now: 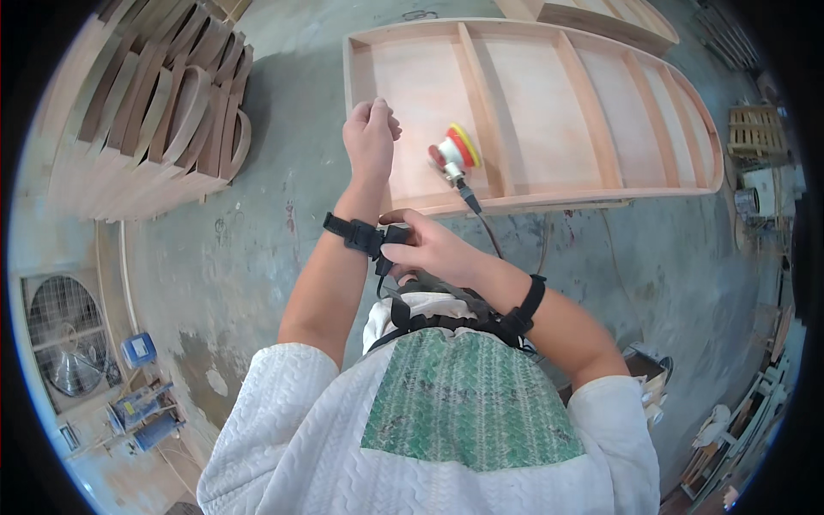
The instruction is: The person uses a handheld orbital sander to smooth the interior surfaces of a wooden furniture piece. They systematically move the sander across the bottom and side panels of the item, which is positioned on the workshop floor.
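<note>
My left hand [371,142] is raised over the near left end of a shallow wooden frame panel [421,86], its fingers curled in a loose fist with nothing visible in them. A black strap [342,227] with a small black box [393,237] circles my left wrist. My right hand [433,249] reaches across and pinches that box between thumb and fingers. Another black strap [534,296] sits on my right wrist. To the right of my left hand, an orbital sander [455,152] with a yellow and red pad lies tipped inside the panel, its hose trailing over the near edge.
Curved wooden parts [163,103] are stacked at the far left. A second wooden panel [601,26] stands behind the first. A large caged fan [69,335] and a blue container [138,349] are at the left. Wooden strips [730,455] lie lower right; a pallet [757,130] stands far right.
</note>
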`<state>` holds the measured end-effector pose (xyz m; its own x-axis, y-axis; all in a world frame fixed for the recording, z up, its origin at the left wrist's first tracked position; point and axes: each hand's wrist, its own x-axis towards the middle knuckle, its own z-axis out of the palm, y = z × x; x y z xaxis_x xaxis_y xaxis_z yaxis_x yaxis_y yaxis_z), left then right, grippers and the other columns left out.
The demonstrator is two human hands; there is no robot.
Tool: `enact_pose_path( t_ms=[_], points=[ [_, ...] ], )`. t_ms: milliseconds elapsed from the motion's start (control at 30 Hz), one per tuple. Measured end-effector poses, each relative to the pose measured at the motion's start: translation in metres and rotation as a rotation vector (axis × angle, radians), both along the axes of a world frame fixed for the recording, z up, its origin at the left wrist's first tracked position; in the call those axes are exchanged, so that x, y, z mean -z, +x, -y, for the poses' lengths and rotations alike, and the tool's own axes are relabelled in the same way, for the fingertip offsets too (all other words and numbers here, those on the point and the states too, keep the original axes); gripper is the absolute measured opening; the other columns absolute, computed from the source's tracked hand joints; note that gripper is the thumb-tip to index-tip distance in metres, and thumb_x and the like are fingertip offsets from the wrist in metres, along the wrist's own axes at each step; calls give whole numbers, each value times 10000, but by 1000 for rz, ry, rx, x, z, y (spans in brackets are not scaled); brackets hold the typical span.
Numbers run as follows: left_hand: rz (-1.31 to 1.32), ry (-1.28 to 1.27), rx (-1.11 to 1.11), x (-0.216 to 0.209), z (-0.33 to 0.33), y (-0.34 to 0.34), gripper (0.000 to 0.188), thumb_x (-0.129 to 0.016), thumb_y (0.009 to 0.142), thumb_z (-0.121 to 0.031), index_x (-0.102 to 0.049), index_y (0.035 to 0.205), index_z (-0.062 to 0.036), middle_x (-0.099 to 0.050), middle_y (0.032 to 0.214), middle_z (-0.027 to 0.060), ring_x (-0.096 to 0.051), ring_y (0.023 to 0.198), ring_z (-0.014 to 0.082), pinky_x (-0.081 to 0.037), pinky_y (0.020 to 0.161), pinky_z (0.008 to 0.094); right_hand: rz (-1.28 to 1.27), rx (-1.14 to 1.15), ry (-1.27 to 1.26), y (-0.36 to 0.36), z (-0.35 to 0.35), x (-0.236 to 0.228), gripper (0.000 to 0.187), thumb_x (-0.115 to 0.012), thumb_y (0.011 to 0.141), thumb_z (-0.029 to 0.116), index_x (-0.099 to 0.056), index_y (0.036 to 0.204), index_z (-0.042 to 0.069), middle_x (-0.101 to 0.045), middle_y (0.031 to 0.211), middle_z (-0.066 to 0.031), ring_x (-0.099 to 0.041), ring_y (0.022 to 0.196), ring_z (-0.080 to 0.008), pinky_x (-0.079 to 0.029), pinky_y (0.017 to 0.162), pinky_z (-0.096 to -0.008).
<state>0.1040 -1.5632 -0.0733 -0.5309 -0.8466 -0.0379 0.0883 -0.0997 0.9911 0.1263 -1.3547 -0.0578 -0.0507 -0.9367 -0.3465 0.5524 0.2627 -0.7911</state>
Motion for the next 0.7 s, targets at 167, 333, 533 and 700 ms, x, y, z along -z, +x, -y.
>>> enact_pose_path(
  t_ms=[167, 333, 533, 700],
  points=[
    [237, -612, 10, 7, -21, -17, 291, -686, 1085, -226, -677, 878, -22, -686, 748, 93, -674, 686, 247, -547, 660, 375, 123, 87, 83, 0, -4, 8, 440, -755, 1052, 174, -564, 1383, -45, -713, 1135, -116, -760, 992, -190, -671, 792, -352],
    [205, -1151, 164, 8, -29, -10, 258, -746, 1051, -208, -696, 879, -22, -687, 792, 163, -665, 700, 370, -523, 647, 448, 120, 71, 102, 1, -10, 7, 451, -713, 1082, 136, -535, 1449, -56, -703, 1137, -117, -747, 921, -190, -666, 786, -340],
    [213, -1108, 146, 5, -35, -16, 257, -742, 1056, -215, -697, 874, -39, -701, 764, 128, -682, 678, 323, -537, 625, 437, -150, 98, 21, 5, -10, 11, 481, -727, 1075, 112, -519, 1475, -56, -692, 1174, -104, -732, 999, -165, -661, 821, -338],
    [-22, 372, 195, 9, -22, -15, 300, -654, 1114, -295, -661, 946, -47, -657, 775, 81, -674, 728, 244, -566, 703, 418, -308, 84, -31, 3, -12, 13, 557, -797, 1031, 201, -546, 1455, -59, -717, 1124, -102, -724, 994, -143, -621, 797, -310]
  ],
)
